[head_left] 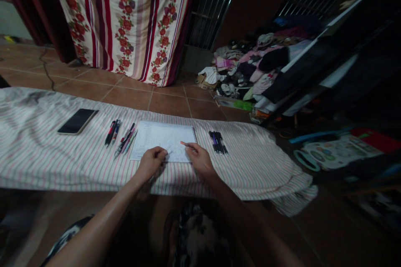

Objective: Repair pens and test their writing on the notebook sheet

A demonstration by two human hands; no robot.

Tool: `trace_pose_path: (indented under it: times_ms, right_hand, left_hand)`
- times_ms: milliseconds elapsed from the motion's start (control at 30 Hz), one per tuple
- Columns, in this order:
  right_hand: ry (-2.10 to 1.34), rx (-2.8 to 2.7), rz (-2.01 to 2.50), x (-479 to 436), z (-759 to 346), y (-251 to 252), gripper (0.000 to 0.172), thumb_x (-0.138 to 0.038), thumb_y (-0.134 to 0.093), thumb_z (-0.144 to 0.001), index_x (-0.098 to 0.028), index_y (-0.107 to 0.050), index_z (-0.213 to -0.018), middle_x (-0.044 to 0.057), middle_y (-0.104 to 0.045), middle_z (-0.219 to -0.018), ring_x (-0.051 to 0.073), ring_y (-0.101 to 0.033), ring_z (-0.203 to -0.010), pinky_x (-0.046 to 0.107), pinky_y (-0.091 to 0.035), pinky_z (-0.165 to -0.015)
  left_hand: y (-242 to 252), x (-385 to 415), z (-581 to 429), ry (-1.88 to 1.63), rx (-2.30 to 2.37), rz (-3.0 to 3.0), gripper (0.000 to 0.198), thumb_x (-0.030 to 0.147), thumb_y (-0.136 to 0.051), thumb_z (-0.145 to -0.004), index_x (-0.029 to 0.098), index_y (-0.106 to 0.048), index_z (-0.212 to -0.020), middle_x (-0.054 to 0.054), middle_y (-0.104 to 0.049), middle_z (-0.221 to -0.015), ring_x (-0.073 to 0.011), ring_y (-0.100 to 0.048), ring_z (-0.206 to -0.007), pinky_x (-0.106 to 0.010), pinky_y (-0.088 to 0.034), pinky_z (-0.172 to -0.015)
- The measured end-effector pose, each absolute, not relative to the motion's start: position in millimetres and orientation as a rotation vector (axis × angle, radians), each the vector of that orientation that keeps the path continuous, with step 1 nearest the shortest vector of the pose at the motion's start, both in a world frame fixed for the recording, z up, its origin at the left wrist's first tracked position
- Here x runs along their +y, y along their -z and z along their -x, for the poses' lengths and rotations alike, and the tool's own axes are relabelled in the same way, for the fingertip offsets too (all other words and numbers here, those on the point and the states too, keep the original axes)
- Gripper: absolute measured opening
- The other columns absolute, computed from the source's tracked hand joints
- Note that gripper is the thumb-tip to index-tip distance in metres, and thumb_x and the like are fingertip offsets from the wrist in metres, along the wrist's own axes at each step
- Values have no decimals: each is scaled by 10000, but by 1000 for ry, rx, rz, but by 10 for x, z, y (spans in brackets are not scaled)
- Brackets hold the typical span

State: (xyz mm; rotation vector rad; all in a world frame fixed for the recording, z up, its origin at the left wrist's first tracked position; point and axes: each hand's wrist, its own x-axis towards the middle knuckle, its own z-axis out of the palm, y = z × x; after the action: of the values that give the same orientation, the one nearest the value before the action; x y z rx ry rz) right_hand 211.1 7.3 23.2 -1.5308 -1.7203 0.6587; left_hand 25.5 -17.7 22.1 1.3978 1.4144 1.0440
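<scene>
An open spiral notebook (163, 132) with a written page lies in front of me, its wire coil on the right. Over its lower left part, my left hand (153, 159) is closed in a pinch; a thin, pale sliver shows at the fingertips, too small to name. My right hand (199, 157) pinches a small orange piece (182, 143) above the page's lower right. Left of the notebook lie several pens (125, 141), with another group of pens (112, 132) beside them. To the right of the coil, several dark and purple pens (218, 142) lie side by side.
A dark-screened phone (77, 122) rests on the striped cloth (250, 158) at the left. Beyond is a tiled floor (131, 91) with a floral curtain (125, 21). A heap of clothes (247, 64) lies at the back right, near a cardboard box (205, 82).
</scene>
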Motion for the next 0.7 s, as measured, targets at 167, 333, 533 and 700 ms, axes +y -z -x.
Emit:
trace_pose_path:
  times_ms: [167, 333, 533, 700]
  right_hand:
    - [-1162, -1484, 1354, -419, -2014, -626, 275, -354, -544, -717, -168, -591, -913, 3, -582, -671, 80, -430, -474, 199, -341, -433]
    - [-1203, -1390, 1318, -906, -1994, -1009, 323, -373, -590, -676, -167, -575, -924, -36, -494, -626, 71, -419, -470, 199, -322, -438]
    - [-1186, -1537, 1322, -1577, -1986, -1351, 278, -333, -568, -687, -163, -566, -907, 13, -551, -722, 116, -517, -615, 229, -399, -532]
    - [-1204, -1675, 1207, -2380, -1855, -1948, 226, -272, -587, -692, -266, -584, -919, 48, -628, -845, 161, -567, -644, 277, -466, -539]
  left_hand:
    - [-522, -532, -355, -1042, 1217, -1398, 291, 424, -485, -718, 169, -549, -594, 32, -494, -486, -113, -473, -485, -229, -382, -508]
    - [-810, -963, -408, -1038, 1109, -1376, 326, 473, -516, -699, 155, -589, -701, 26, -520, -520, -104, -469, -487, -208, -331, -459]
    - [-1004, -1675, -262, -1091, 1026, -1166, 345, 486, -589, -677, 143, -585, -707, 31, -531, -559, -88, -475, -500, -208, -339, -512]
    - [-1037, -2219, -126, -1069, 1056, -1087, 340, 475, -612, -686, 135, -604, -705, 29, -530, -548, -77, -451, -478, -197, -280, -467]
